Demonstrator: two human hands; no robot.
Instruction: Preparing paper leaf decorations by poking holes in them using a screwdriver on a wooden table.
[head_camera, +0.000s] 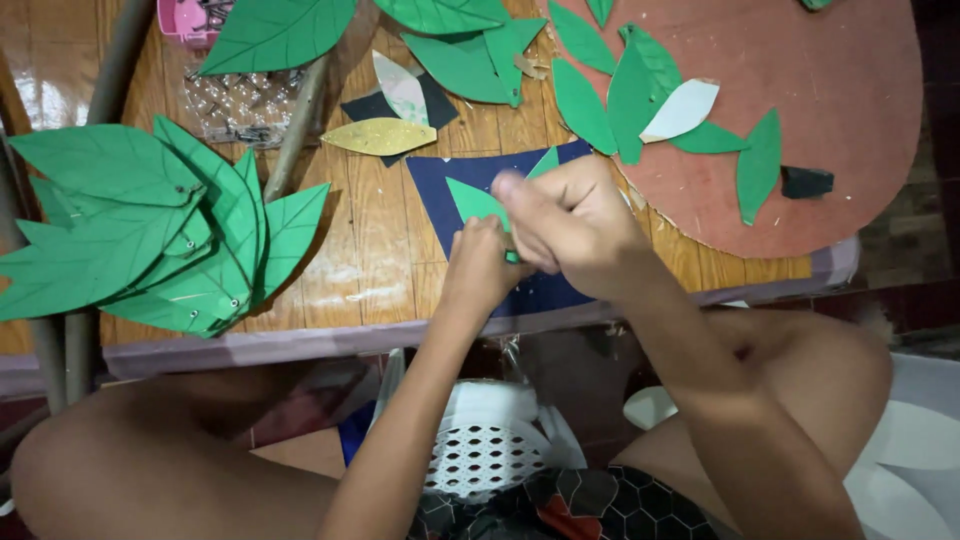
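Both hands (530, 240) on green paper leaf (475, 202)

Counter (380, 250): varnished wood planks, glossy, catching light near front edge. Big green leaves (150, 230) at left edge: matt paper or thin foam, scored veins. Small green leaf (475, 200) between hands: same matt sheet, smooth. Dark blue sheet (440, 180) beneath: flat, matt paper. Gold leaf (380, 137) toward far edge: glittery, grainy finish. Round reddish board (840, 110) at right corner: cardboard, dull, ragged torn rim. Pink box (185, 18) at far edge: shiny plastic. Clear bag (235, 105) beside it: crinkly, glossy film.
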